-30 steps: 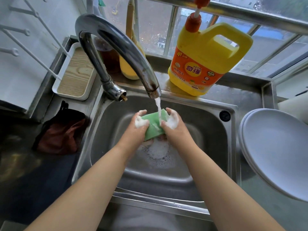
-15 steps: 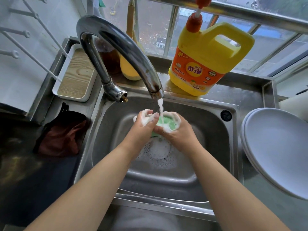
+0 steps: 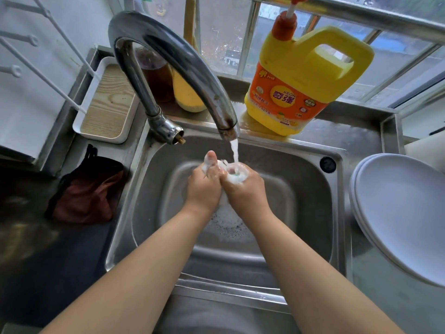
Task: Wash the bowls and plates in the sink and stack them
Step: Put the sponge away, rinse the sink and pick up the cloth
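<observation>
Over the middle of the steel sink [image 3: 310, 189], my left hand [image 3: 204, 186] and my right hand [image 3: 243, 189] press together around a green sponge [image 3: 237, 174]. Foam covers the sponge, so only a small green patch shows. Water runs from the curved tap [image 3: 187, 66] onto the sponge and my right fingers. Suds lie around the drain below my hands. A stack of white plates [image 3: 399, 213] rests on the counter right of the sink. No bowl or plate is visible inside the sink.
A yellow detergent jug [image 3: 301, 85] with a red pump stands on the ledge behind the sink. A white tray with a wooden base [image 3: 108, 104] and a dark brown cloth [image 3: 86, 189] lie to the left. A brown jar and a yellow bottle stand behind the tap.
The sponge was spread flat between my hands under the water. My hands have closed together and squeezed it into a foamy wad, hiding most of the green.
</observation>
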Action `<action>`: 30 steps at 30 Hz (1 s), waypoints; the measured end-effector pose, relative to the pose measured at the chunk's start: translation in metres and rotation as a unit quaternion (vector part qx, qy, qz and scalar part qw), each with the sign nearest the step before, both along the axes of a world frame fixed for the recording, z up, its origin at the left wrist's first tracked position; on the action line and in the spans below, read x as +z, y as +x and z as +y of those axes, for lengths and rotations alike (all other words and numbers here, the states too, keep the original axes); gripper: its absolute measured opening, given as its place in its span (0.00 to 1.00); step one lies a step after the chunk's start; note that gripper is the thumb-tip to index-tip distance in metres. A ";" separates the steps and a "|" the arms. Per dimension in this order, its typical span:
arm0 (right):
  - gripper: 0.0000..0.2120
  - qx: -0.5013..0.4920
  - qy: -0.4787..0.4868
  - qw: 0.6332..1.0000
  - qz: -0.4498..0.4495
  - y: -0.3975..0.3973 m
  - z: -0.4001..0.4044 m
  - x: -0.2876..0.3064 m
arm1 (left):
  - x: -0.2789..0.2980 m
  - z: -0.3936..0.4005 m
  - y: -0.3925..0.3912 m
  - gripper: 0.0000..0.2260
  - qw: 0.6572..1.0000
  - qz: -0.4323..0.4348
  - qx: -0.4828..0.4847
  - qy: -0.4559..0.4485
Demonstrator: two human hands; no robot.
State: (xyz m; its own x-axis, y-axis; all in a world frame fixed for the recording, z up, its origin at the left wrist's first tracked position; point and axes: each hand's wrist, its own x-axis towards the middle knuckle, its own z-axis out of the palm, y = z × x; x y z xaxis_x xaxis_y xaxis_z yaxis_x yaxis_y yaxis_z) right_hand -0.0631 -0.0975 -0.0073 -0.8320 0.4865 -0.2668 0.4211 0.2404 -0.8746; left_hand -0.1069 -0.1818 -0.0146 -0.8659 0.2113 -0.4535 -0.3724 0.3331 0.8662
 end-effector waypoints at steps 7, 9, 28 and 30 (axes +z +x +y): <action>0.14 0.006 -0.043 0.999 -0.018 0.002 -0.004 -0.004 | -0.001 0.003 0.000 0.22 1.000 0.016 -0.013 0.016; 0.13 0.022 -0.074 0.996 -0.044 0.000 -0.005 -0.005 | -0.003 -0.001 -0.001 0.19 0.998 0.042 -0.043 -0.011; 0.18 0.060 0.083 0.995 0.012 -0.007 0.003 0.011 | -0.006 -0.048 -0.011 0.17 0.965 0.142 -0.118 -0.188; 0.15 0.042 0.081 0.996 0.020 -0.001 -0.002 0.012 | -0.005 -0.048 -0.009 0.17 0.968 0.137 -0.122 -0.174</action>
